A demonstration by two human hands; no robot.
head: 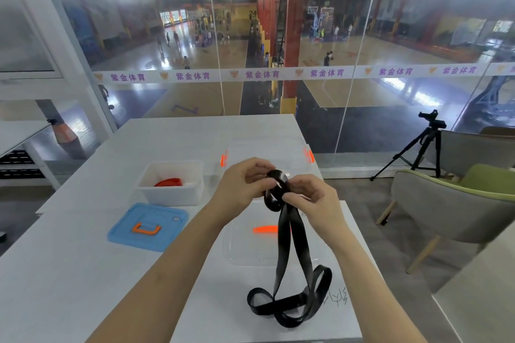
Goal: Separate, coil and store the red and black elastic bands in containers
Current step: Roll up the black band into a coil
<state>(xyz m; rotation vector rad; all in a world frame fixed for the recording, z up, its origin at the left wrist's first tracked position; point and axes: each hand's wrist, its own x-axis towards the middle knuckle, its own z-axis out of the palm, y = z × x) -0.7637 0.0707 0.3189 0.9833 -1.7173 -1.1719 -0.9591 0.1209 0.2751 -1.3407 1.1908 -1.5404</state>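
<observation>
Both hands hold the black elastic band above the white table. My left hand pinches a small coil of it at the top. Just to the right, my right hand grips the same coil. Two strands hang down from the coil and end in loose loops lying on the table near the front edge. The red elastic band lies coiled inside a white open container to the left. A clear container with orange clips stands behind my hands.
A blue lid with an orange handle lies flat in front of the white container. A clear lid with an orange handle lies under the hanging band. A chair and a tripod stand to the right of the table.
</observation>
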